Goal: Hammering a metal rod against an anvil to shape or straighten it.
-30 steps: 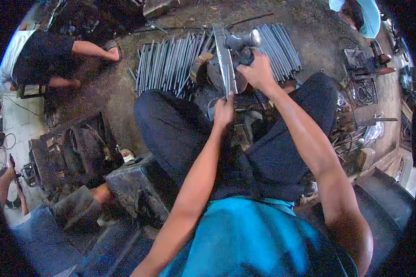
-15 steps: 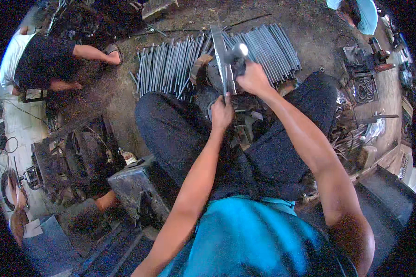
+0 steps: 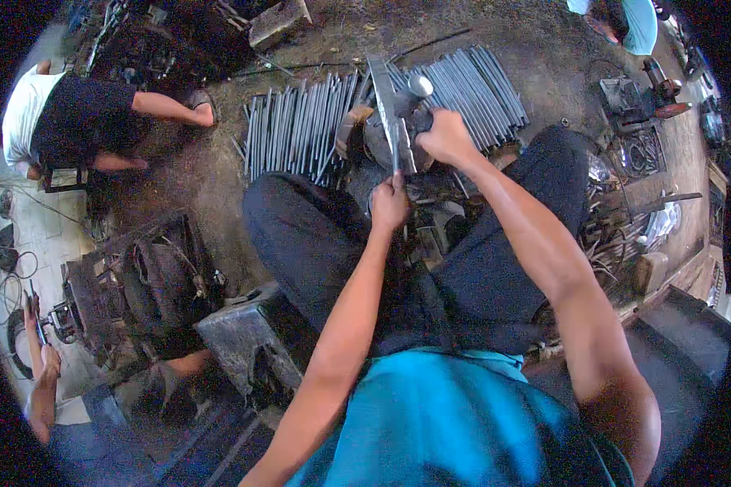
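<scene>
My left hand [image 3: 390, 204] is closed round the narrow near end of a long flat metal blade [image 3: 388, 105], which points away from me between my knees. Closed on a hammer, my right hand [image 3: 448, 140] is just right of the blade. The hammer's shiny rounded head [image 3: 420, 86] shows beyond my fist, close beside the blade; I cannot tell whether they touch. My fingers hide most of the handle. Under the blade is a dark, round-looking block [image 3: 374, 136], partly covered.
Metal rods lie in rows to the left [image 3: 296, 122] and right [image 3: 475, 89] of the block. A dark metal box [image 3: 244, 325] stands by my left knee. Tools and scrap [image 3: 625, 223] lie at right. Co-workers are at far left [image 3: 73, 114], lower left [image 3: 45, 365] and upper right [image 3: 638, 28].
The whole view has shifted slightly. My hands keep nearly the same places on the blade and hammer. The lower-left co-worker's hands and the long thin thing they hold now show more fully.
</scene>
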A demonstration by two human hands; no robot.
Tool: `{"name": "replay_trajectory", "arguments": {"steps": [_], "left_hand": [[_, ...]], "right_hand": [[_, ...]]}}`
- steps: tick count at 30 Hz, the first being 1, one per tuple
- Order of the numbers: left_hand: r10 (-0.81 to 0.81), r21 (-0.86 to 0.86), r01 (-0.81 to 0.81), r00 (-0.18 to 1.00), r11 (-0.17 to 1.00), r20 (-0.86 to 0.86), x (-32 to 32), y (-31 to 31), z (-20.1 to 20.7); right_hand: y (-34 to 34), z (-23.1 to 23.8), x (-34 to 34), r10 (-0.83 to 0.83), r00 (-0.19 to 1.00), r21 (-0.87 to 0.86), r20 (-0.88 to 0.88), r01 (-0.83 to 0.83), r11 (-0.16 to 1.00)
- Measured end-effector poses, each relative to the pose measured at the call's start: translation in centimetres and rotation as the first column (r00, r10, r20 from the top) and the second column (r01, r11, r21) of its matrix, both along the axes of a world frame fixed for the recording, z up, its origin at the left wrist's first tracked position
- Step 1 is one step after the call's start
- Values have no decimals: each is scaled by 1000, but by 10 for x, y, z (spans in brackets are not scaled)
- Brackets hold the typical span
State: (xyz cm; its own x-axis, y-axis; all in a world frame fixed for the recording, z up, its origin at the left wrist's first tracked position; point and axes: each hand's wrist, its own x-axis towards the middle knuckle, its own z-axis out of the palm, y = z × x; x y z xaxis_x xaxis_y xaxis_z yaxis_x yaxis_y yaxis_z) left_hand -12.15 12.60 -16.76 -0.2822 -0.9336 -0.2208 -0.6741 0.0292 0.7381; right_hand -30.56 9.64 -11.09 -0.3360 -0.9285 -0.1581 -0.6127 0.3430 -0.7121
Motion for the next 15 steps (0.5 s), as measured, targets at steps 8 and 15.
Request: {"name": "replay_trajectory", "arguments": {"steps": [8, 15], "left_hand": [[62, 50, -56, 991, 997, -122, 6, 6, 0], [171, 359, -98, 969, 928, -178, 3, 2, 29]], "right_hand": [[3, 23, 12, 1, 996, -163, 86, 13, 987], [-4, 42, 17, 64, 995, -147, -78, -75, 986]]}}
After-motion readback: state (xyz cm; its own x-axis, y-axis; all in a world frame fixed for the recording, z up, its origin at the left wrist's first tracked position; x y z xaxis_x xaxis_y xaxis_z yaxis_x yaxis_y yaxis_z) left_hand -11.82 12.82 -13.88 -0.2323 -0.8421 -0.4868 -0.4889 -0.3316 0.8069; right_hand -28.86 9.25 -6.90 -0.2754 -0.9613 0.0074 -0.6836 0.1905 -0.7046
